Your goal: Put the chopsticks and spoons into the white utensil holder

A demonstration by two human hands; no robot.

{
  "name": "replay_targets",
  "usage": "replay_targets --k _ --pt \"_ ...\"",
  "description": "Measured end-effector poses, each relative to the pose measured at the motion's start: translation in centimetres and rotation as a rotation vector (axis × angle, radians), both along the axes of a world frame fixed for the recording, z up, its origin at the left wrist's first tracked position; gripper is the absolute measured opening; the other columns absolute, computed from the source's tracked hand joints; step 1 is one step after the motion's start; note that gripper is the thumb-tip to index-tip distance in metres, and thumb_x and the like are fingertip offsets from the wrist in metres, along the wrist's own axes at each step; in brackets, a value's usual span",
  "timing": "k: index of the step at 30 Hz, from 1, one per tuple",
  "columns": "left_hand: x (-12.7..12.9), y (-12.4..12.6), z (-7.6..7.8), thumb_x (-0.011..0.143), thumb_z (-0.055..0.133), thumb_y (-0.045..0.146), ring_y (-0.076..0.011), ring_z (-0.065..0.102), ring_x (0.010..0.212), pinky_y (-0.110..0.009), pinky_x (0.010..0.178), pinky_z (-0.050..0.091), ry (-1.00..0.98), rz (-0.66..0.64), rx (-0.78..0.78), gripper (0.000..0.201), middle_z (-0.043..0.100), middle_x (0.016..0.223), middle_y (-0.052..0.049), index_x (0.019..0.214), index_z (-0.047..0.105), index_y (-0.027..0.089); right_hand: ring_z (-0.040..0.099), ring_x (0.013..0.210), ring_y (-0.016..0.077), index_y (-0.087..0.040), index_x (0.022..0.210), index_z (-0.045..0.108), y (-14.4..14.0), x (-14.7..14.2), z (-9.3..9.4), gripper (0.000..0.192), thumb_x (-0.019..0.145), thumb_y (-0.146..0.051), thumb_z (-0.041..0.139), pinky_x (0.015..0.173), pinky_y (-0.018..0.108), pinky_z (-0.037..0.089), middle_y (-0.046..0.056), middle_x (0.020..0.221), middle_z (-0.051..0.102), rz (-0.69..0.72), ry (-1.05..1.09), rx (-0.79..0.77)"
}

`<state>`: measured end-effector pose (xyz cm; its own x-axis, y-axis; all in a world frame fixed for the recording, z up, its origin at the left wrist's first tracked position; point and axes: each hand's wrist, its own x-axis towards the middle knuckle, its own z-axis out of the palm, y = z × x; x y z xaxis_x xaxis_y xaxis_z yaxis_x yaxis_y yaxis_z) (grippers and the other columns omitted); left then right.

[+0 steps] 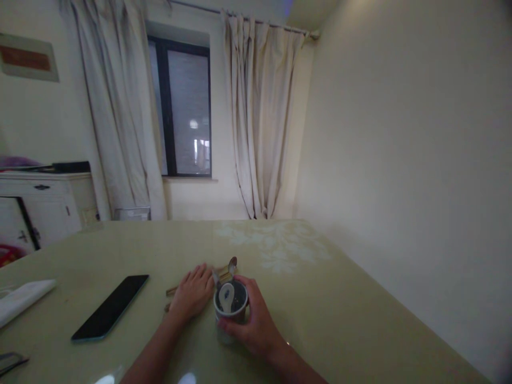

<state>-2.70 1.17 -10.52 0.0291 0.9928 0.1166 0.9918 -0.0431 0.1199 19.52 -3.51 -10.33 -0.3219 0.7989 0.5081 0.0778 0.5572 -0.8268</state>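
Note:
My right hand (258,322) is wrapped around a small cup (231,318) with a pale rim, thumb on the near side and fingers on the far side. Inside the cup stand a white spoon (226,298) and metal spoons (232,264), their ends rising above the rim. Just left of the cup, my left hand (194,292) lies palm down over several wooden chopsticks (172,291) on the table, fingers stretched forward. The chopsticks' ends show on both sides of the hand; its thumb and palm are hidden.
A black phone or tablet (112,308) lies on the glossy table (340,320) to the left. Farther left are a white object (26,298) and dark-framed glasses (12,362). A wall (400,186) borders the right edge; a white cabinet (52,202) stands at the back left.

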Motion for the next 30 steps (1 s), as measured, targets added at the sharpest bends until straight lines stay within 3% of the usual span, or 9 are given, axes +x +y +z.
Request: replay_targets --k 4,11,19,25,30 --pt "-0.2 -0.4 0.0 0.105 0.031 0.031 -0.0247 0.051 0.146 -0.041 0.118 0.042 -0.106 -0.041 0.012 0.049 0.060 0.153 -0.011 0.139 0.066 0.024 0.059 0.125 0.0315 -0.025 0.144 0.052 0.1 0.0 -0.1 0.086 0.067 -0.028 0.092 0.110 0.045 0.046 0.011 0.135 0.060 0.001 -0.014 0.007" --pt "0.3 -1.3 -0.1 0.101 0.038 0.027 -0.0321 0.027 0.158 -0.056 0.127 0.025 0.099 -0.167 -0.086 0.057 0.032 0.169 -0.013 0.157 0.044 0.020 0.059 0.125 0.0316 -0.025 0.143 0.051 0.2 -0.1 -0.1 0.085 0.068 -0.027 0.091 0.111 0.047 0.046 0.011 0.134 0.061 0.034 0.011 0.013" --pt "1.6 -2.2 1.0 0.101 0.036 0.022 -0.0258 0.058 0.138 -0.041 0.119 0.039 -0.063 -0.121 0.003 0.046 0.066 0.145 -0.015 0.130 0.070 0.018 0.060 0.124 0.0320 -0.023 0.141 0.053 0.2 0.0 0.1 0.081 0.069 -0.029 0.090 0.110 0.047 0.047 0.011 0.133 0.062 0.018 -0.007 0.010" --pt "1.9 -2.2 0.2 0.096 0.044 0.023 -0.0280 0.043 0.151 -0.047 0.126 0.030 -0.077 -0.131 -0.024 0.052 0.049 0.161 -0.014 0.146 0.058 0.020 0.060 0.124 0.0328 -0.023 0.141 0.053 0.2 0.0 0.1 0.082 0.068 -0.028 0.091 0.110 0.048 0.047 0.012 0.133 0.061 0.015 -0.001 0.012" --pt "2.3 -1.9 0.0 0.096 0.045 0.024 -0.0247 0.052 0.144 -0.040 0.123 0.034 -0.135 -0.125 0.009 0.045 0.059 0.153 -0.011 0.136 0.066 0.022 0.059 0.125 0.0334 -0.024 0.141 0.054 0.1 0.0 0.2 0.081 0.069 -0.028 0.090 0.110 0.049 0.047 0.012 0.134 0.061 0.012 -0.001 0.033"
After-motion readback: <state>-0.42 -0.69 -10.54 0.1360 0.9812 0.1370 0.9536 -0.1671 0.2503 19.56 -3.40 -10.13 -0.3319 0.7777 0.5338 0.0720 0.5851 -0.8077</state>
